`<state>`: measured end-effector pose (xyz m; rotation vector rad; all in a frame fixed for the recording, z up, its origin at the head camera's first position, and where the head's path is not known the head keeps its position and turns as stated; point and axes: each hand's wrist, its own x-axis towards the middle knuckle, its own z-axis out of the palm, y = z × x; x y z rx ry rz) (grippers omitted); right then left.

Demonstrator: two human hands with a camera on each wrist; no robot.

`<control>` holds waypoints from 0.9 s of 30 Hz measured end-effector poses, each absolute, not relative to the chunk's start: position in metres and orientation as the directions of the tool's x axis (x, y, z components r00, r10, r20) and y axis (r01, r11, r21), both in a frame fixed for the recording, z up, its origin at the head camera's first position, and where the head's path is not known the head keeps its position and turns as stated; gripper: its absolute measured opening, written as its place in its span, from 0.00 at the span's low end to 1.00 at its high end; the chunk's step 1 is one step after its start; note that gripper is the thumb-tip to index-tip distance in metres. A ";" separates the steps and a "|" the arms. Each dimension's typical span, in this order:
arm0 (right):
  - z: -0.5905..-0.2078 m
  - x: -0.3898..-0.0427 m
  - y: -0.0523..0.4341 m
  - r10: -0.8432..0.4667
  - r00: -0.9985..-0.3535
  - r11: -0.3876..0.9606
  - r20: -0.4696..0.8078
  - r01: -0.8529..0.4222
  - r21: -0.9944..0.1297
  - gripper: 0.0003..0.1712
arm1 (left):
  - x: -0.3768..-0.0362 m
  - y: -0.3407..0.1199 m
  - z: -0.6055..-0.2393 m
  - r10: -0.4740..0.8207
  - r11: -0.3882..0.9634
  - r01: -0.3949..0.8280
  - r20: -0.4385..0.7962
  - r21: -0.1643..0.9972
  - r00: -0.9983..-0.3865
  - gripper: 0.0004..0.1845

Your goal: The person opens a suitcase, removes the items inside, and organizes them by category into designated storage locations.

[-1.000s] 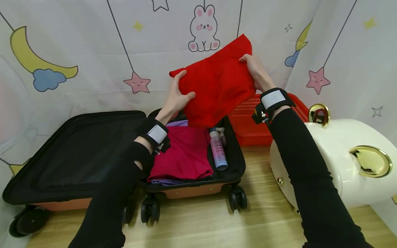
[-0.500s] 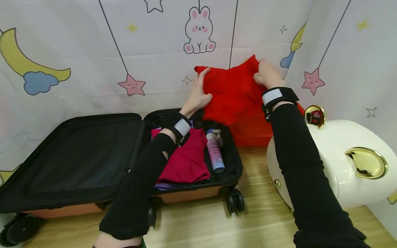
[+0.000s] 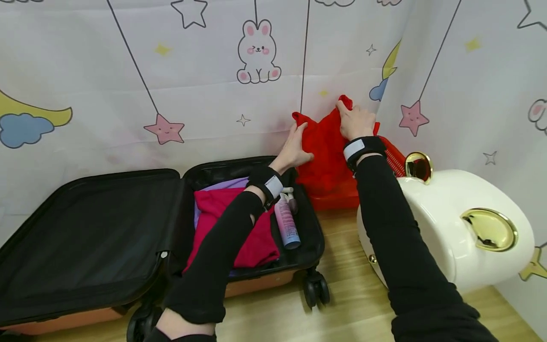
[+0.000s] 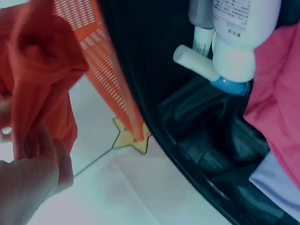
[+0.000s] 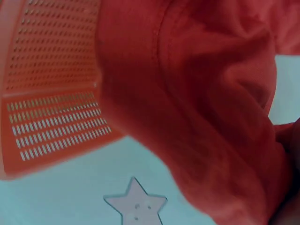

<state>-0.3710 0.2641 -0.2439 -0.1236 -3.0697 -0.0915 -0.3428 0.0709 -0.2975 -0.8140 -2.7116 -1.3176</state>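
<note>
A red cloth garment [image 3: 322,147] hangs in loose folds between both hands, above the red perforated basket [image 3: 335,202]. At its left side the left hand [image 3: 292,151] pinches the fabric between thumb and fingers. The right hand [image 3: 358,124] grips the upper right corner, a bit of cloth sticking up past its fingers. In the left wrist view the bunched garment [image 4: 40,89] rises above the left fingers. Wide folds of the garment [image 5: 187,79] fill the right wrist view, where the right hand is a dark patch at the edge.
An open black-lined suitcase [image 3: 314,237] lies left of the basket. Inside are a crimson folded cloth [image 3: 256,247], a lilac cloth [image 3: 226,184] and a pink-blue bottle [image 3: 286,225]. A glossy white case with gold fittings [image 3: 448,228] stands right. A patterned curtain [image 3: 205,95] hangs behind.
The garment has come down and right, from above the suitcase to the basket, and is less spread out. Both hands have moved closer together; the head view has shifted.
</note>
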 end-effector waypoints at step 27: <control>-0.320 -0.382 0.300 0.262 -0.961 0.961 -0.086 0.251 0.120 0.34 | -0.361 0.120 -0.348 0.587 0.718 0.482 -0.065 0.502 -0.807 0.51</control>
